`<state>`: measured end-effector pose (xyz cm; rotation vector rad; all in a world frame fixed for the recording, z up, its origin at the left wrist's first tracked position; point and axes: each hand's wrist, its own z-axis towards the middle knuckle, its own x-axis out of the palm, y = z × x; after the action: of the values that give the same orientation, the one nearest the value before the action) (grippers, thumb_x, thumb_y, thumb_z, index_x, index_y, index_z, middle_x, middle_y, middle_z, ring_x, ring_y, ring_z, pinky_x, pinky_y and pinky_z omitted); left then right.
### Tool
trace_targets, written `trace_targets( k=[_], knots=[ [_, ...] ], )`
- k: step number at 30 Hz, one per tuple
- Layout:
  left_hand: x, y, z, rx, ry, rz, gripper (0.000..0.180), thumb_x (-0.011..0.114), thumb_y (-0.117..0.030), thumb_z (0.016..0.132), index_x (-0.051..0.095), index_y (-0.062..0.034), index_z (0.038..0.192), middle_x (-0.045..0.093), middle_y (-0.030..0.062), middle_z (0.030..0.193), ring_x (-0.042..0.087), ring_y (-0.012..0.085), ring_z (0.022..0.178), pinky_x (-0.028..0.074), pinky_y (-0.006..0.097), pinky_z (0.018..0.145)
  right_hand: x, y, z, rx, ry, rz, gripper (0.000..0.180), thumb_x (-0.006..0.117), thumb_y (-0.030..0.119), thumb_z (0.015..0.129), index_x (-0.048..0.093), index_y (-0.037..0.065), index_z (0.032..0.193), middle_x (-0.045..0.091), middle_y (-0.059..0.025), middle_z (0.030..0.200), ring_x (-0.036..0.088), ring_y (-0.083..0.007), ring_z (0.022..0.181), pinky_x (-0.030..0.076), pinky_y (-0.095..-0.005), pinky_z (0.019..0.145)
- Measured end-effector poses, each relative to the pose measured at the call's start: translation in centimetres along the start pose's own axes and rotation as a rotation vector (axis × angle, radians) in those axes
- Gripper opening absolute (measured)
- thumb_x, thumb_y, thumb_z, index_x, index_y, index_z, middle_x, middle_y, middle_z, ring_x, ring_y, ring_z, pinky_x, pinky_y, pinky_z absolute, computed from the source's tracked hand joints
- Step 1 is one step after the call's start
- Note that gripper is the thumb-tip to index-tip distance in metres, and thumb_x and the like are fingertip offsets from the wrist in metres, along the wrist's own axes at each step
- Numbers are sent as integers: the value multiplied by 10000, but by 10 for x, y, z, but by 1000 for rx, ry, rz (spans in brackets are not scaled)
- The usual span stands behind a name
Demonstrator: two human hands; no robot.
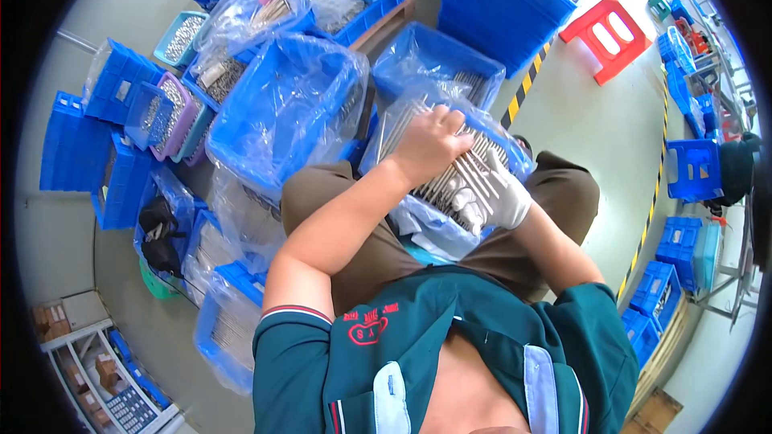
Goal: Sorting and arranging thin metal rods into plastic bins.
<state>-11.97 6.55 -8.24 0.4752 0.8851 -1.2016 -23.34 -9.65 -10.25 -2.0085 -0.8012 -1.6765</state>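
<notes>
Apparently partway through handling metal rods (434,191), with plenty left to go through: lying packed side by side in the plastic-lined blue bin (519,162) between the legs (572,197), directly under both hands. Gripping a few with the gloved right hand (505,193), slanted across the rest. Curling the bare left hand (434,141) over the farther part of the same layer; cannot tell whether closed on any or merely resting there. Just beyond, more thin pieces in a second blue bin (412,50); impossible to say whether finished or waiting. Near the left forearm, showing mostly bare blue through plastic, a large lined bin (277,96): either not yet filled or already emptied, by guess. Overall, seemingly well short of done, judging by the amount under the hands.
</notes>
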Motion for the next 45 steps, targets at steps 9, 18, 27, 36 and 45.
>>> trace_targets(
  k=[9,18,27,36,45],
  knots=[
    [24,-38,-26,99,135,-80,16,583,-124,684,573,-137,685,505,46,851,539,213,844,477,339,686,-15,-49,-16,93,-325,34,238,452,265,952,510,62,844,353,51,568,291,-58,422,260,-225,374],
    [8,37,-20,-1308,35,-1636,197,493,41,786,576,14,963,570,47,866,544,126,727,462,232,654,-19,-15,-27,-389,-877,-1131,320,523,299,922,591,16,789,494,-5,528,461,-95,477,372,-241,490],
    [-6,47,-12,-1341,-232,-1964,448,335,-343,984,521,51,1089,597,211,1041,600,313,966,493,431,875,30,31,5,-385,-848,-1730,184,547,227,890,578,52,843,548,-5,575,468,-73,453,355,-229,439],
    [4,50,-8,-1368,-293,-1964,706,259,-563,942,510,74,1117,591,181,989,586,286,926,469,432,885,9,47,22,-383,-859,-1806,249,566,255,867,584,12,919,606,-154,708,614,-295,692,454,-357,676],
    [23,27,2,-1165,-349,-1396,691,334,-528,949,438,80,1260,500,98,1165,479,169,1059,374,324,945,-4,45,22,-676,-956,-2063,218,596,256,858,566,43,891,603,-205,797,585,-388,776,460,-421,668]
  ],
)
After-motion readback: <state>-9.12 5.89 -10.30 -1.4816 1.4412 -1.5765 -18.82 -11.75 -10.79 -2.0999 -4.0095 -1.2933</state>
